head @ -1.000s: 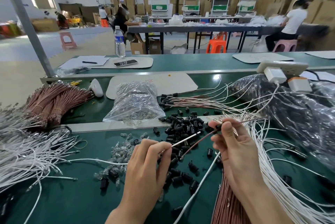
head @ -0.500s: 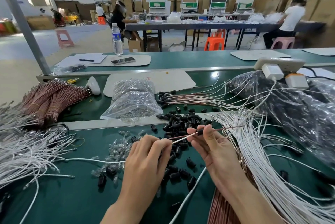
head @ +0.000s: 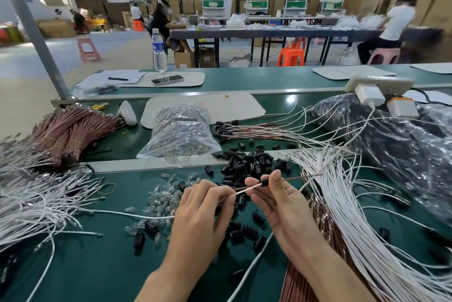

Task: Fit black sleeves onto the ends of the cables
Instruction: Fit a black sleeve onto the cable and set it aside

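My left hand (head: 203, 213) pinches the ends of a white cable (head: 146, 216) and a thin brown cable (head: 303, 177) held side by side. My right hand (head: 278, 201) pinches a small black sleeve (head: 264, 183) threaded over both of them, between thumb and forefinger. The brown cable's tip sticks out to the right past the sleeve. Just behind my hands, a heap of loose black sleeves (head: 249, 164) lies on the green bench (head: 85, 272). More sleeves are scattered under my hands.
White cables fan out at the left (head: 36, 203) and right (head: 354, 216). Brown cable bundles (head: 71, 130) sit far left. A clear bag (head: 181, 135), small glass bulbs (head: 161, 194), finished cables (head: 256, 130) and a dark plastic bag (head: 403, 145) ring the work spot.
My right hand has come down and left toward my left hand. The black sleeve has slid along the cables toward my left fingers, and more brown cable now shows beyond it.
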A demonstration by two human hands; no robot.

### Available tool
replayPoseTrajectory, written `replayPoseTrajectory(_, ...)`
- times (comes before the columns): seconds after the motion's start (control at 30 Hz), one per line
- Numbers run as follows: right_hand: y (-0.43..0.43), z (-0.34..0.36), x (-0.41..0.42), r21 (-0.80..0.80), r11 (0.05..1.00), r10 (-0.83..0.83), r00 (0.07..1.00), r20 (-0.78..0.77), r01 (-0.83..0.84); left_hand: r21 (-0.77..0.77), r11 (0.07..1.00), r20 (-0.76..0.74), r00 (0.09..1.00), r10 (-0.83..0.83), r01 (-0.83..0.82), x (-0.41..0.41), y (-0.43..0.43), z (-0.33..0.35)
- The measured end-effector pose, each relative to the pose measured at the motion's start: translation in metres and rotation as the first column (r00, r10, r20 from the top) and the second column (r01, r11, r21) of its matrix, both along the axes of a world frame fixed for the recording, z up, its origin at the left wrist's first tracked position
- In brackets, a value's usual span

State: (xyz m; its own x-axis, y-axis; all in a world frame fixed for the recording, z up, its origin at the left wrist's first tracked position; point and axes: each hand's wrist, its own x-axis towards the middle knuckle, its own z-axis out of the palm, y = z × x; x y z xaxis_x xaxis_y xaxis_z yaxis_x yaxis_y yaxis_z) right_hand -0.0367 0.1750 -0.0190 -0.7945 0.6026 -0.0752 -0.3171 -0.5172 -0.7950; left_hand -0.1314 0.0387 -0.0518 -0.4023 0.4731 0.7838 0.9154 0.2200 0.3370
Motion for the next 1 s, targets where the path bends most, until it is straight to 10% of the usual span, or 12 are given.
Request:
replayPoseTrajectory(0.53,0.0019,-0.0072,-0.0007,0.009,1.000,0.011,1.000,0.016,-0.011,-0.007,1.000,-0.110,0.994,0.022,-0.022,-0.0030,-0.0020,0.0001)
replayPoseTrajectory(1.0,-0.0028,-0.0051,-0.0013,0.064,0.993,0.097,0.995,-0.005,-0.096,0.031,0.992,0.103,0.988,0.117,-0.121,-0.0068,-0.0020,-0.0002)
